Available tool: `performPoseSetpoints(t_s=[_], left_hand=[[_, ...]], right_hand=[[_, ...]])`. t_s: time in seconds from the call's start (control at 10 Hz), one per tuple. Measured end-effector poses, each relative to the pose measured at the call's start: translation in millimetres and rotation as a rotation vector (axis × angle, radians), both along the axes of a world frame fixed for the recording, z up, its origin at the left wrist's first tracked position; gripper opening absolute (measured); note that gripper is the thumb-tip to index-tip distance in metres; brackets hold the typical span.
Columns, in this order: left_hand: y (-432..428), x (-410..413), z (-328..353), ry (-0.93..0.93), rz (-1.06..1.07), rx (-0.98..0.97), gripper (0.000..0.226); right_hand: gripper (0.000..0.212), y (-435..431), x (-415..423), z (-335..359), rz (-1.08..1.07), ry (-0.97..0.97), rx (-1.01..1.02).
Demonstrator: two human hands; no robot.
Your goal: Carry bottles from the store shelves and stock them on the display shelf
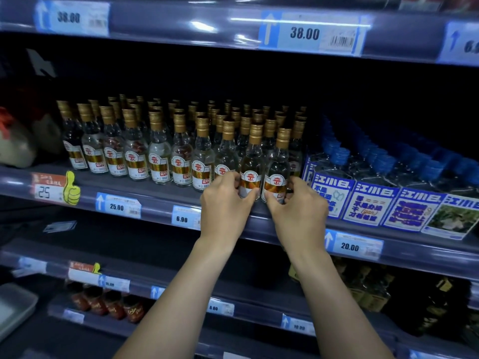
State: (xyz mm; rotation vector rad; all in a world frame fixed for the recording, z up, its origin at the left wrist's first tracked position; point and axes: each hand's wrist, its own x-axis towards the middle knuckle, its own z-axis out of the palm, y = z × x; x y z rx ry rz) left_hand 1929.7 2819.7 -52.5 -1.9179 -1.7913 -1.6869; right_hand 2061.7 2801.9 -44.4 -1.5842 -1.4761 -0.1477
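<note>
1. The shelf [145,195] spans the view at chest height, its front rail carrying price tags; further shelves run above and below it
2. Rows of clear bottles [158,149] with gold caps stand upright on the shelf, packed several deep from the left to past the middle
3. To their right sit blue packs [370,206] with blue-capped bottles, touching the last gold-capped row
4. Two bare forearms reach up from the bottom edge to the shelf front, hands side by side
5. The left hand [224,206] has its grip grasping a front bottle [250,164]: the thumb lies across the lower label and the fingers curl round the left side
6. The right hand [302,206] has its grip grasping the neighbour bottle [277,167]: the thumb presses the label low down and the fingers wrap its right side
7. Both held bottles stand upright at the shelf's front edge, touching each other, at the right end of the front row; whether their bases rest on the shelf cannot be told, as the hands cover them
8. A yellow thumbs-up tag [71,189] is clipped on the rail at far left
</note>
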Motion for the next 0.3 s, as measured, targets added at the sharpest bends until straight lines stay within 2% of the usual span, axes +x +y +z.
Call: performPoseSetpoints(t_s=[0.2,0.3], left_hand=[[-13,-13,6,-0.028,-0.079,0.037,0.038],[-21,-29,8,0.024,-0.103,0.067,0.035]], right_hand=[[0.039,-6,4,1,0.080,0.001,-0.003],[0.045,-14,5,-2,0.098,-0.022,0.082]])
